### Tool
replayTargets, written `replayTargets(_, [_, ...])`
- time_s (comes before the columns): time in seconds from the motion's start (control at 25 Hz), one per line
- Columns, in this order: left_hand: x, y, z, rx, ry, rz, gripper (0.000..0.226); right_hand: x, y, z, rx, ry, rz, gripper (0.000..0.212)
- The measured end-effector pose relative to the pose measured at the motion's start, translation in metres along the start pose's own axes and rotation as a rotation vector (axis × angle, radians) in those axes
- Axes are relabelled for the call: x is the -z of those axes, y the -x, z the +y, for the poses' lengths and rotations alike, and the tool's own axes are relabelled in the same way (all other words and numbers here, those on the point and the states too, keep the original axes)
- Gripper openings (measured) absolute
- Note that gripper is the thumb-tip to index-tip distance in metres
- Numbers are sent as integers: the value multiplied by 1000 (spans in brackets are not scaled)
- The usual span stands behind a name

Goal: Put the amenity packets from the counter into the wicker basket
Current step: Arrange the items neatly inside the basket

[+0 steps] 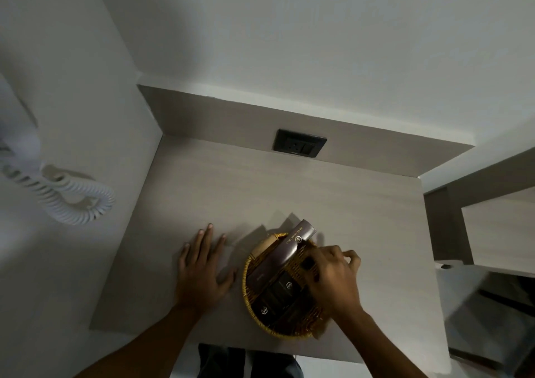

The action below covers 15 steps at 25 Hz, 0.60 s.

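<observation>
A round wicker basket (254, 314) stands near the front edge of the pale wooden counter (260, 192). Inside it lie dark amenity packets (278, 293) with small logos. A long dark box (282, 253) leans across the basket, its far end sticking out over the rim. My right hand (333, 276) reaches into the basket's right side with fingers curled on a small dark packet (307, 262). My left hand (199, 270) rests flat on the counter left of the basket, fingers spread, holding nothing.
A black power socket (299, 143) is set in the back panel. A white wall phone with a coiled cord (72, 201) hangs on the left wall. A mirror and shelf edge (492, 233) stand at the right.
</observation>
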<state>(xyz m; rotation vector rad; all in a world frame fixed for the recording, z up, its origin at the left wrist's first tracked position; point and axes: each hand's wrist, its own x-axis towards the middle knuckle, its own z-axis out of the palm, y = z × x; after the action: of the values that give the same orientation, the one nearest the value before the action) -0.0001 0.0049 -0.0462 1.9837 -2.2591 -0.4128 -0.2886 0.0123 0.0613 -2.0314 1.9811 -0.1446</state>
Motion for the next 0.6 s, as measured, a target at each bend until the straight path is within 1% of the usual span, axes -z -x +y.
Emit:
replayTargets(0.12, [0, 0, 2, 9, -11, -3, 80, -11, -1, -2, -16, 80, -40, 24])
replayTargets(0.24, [-1, 1, 2, 13, -8, 2, 80, -18, -1, -3, -41, 94, -87, 24])
replayTargets(0.44, [1, 2, 3, 18, -10, 8, 80, -21, -1, -3, -107, 62, -30, 27])
replayTargets(0.52, [1, 1, 4, 25, -16, 7, 81, -23, 0, -4, -103, 40, -35, 26])
replayTargets(0.6, [2, 1, 4, 27, -8, -5, 81, -20, 2, -4, -61, 26, -21, 29])
